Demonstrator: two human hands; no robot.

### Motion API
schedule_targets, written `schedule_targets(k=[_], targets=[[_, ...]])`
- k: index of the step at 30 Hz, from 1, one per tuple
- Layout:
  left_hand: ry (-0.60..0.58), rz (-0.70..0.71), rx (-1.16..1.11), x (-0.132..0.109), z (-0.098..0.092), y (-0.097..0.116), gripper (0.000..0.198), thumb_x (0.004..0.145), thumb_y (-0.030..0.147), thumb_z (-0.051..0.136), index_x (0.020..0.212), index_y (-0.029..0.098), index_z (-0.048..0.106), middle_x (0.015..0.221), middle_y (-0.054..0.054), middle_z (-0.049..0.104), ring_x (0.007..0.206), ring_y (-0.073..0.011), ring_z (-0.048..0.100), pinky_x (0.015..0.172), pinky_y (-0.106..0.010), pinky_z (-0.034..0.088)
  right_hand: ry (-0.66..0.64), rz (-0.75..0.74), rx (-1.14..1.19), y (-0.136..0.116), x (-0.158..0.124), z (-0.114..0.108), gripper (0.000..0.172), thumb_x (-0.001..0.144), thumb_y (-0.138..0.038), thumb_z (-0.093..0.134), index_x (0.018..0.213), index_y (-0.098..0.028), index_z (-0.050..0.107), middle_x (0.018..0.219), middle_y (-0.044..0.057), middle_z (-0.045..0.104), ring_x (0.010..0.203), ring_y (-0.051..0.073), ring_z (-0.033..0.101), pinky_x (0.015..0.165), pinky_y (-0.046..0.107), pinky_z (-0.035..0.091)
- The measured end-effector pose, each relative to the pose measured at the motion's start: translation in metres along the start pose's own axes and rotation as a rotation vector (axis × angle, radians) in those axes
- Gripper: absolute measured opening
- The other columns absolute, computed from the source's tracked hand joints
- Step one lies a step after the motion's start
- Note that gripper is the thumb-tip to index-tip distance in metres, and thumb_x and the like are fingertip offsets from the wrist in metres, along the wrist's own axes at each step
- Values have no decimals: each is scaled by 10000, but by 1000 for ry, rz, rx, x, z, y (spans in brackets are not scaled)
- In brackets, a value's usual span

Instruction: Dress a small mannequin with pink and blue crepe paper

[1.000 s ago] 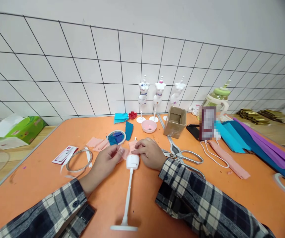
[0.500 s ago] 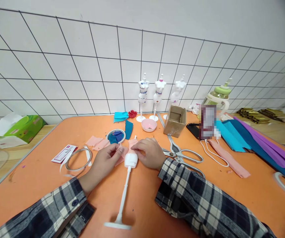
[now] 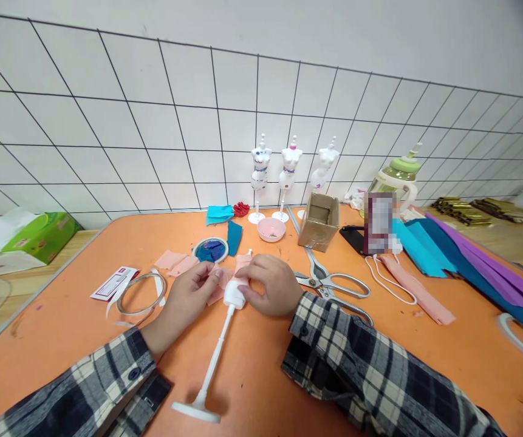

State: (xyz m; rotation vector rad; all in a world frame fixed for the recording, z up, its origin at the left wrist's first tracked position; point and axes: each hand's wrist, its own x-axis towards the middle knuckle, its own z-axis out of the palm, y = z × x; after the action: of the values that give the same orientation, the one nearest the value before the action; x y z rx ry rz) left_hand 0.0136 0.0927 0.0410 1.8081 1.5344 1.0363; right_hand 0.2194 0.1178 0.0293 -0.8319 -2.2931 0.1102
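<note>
A small white dress-form mannequin (image 3: 232,296) lies tilted over the table, its stand pole and round base pointing toward me. Peach crepe paper (image 3: 243,261) covers its upper torso. My right hand (image 3: 271,285) is closed around the torso from the right, thumb low on the white hip. On the other side, my left hand (image 3: 192,292) pinches a loose peach crepe strip (image 3: 220,284) between thumb and index finger, beside the torso. Part of the torso is hidden behind my right fingers.
Large scissors (image 3: 329,285) lie right of my right hand. Left are a ring of ribbon (image 3: 140,294) and a label card (image 3: 113,283). Behind stand a pink bowl (image 3: 271,230), a cardboard box (image 3: 319,227) and three mannequins (image 3: 290,167). Coloured crepe sheets (image 3: 484,261) lie right.
The mannequin's base has swung to the left, so the pole slants more. My right hand has shifted its hold lower onto the torso. My left hand keeps pinching the peach strip.
</note>
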Motion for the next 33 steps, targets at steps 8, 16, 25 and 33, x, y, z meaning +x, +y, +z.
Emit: schedule_targets(k=[8, 16, 25, 33], targets=[[4, -57, -89, -4, 1, 2, 329, 896, 481, 543, 719, 206, 509, 525, 54, 507, 510, -124, 478, 527, -231, 370, -186, -140, -146, -22, -6, 4, 388, 896, -486, 592, 1184, -232, 650, 1036, 45, 664, 851, 171, 586, 585, 296, 360], [76, -84, -95, -4, 5, -4, 369, 837, 544, 610, 723, 202, 530, 576, 50, 534, 511, -113, 469, 479, -213, 363, -177, -274, -187, -16, -9, 7, 344, 990, -492, 455, 1010, -219, 665, 1007, 9, 709, 873, 138, 634, 601, 304, 370], [53, 27, 134, -11, 4, -3, 283, 894, 474, 557, 816, 209, 619, 756, 12, 701, 665, -151, 628, 610, -232, 466, -199, -280, -218, -23, -9, 5, 258, 996, -389, 462, 1100, -229, 636, 1095, 13, 707, 892, 140, 644, 555, 302, 365], [-9, 199, 312, -10, -1, -9, 279, 913, 402, 506, 1006, 239, 712, 973, -18, 778, 838, -203, 717, 751, -280, 540, -129, -354, -207, -21, -9, 2, 274, 939, -243, 444, 1121, -181, 639, 1119, 13, 728, 977, 156, 659, 575, 303, 412]])
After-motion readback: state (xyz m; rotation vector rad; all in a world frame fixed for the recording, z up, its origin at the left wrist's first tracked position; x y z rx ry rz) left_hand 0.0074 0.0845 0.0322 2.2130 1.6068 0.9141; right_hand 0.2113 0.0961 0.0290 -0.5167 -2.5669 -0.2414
